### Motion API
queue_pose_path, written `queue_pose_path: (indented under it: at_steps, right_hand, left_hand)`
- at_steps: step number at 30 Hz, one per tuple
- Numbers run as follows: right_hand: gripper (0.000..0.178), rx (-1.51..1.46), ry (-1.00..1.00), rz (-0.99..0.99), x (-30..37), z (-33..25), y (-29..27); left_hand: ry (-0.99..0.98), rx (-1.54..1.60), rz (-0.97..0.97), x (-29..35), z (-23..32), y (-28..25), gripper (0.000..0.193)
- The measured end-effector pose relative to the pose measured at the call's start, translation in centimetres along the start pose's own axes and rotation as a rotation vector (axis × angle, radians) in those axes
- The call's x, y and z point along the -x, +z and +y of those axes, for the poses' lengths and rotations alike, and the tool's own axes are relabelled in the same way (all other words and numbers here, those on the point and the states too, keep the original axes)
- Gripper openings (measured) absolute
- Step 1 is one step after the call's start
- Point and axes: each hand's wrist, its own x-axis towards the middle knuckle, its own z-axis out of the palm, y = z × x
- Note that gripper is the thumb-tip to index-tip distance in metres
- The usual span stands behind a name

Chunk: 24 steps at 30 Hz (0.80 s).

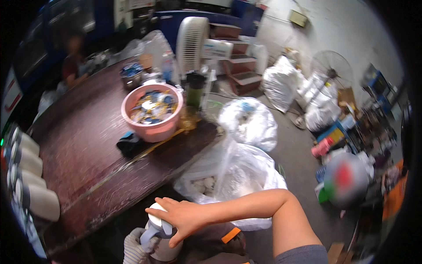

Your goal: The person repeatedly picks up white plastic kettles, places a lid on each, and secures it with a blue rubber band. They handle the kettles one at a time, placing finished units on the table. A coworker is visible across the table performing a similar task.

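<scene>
Probably rigid and slippery, the white jug (163, 246) is steadied by gloved left hand (134, 250) fingers curled round its handle while right hand (182, 216) fingers press spread on its lid.

The near half of the dark worktop (83, 145) lies bare — a broad strip from the near edge up to the pink basin (152, 111), where a hand could pass freely. The basin, a black cloth (129, 143) just beside it and a dark green bottle (195, 90) block the right-hand middle. Farther back, a metal bowl (131, 75) and a white fan (191, 43) crowd the far end. White rolls (33, 185) line the left rim. Off the right edge, clear plastic bags (237, 171) fill the floor gap — tight against the worktop's corner.
</scene>
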Motion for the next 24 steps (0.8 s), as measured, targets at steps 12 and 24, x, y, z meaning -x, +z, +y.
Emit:
queue_pose_path:
  at_steps: [12,24]
  right_hand:
    - [0.078,-0.19,0.626,0.502,5.0,0.5,6.2]
    - [0.081,0.23,-0.373,0.693,-0.3,-0.3,7.4]
  left_hand:
    - [0.277,-0.021,-0.354,0.3,-3.7,4.9,0.033]
    - [0.597,-0.073,-0.259,-12.6,-4.7,-3.5,0.038]
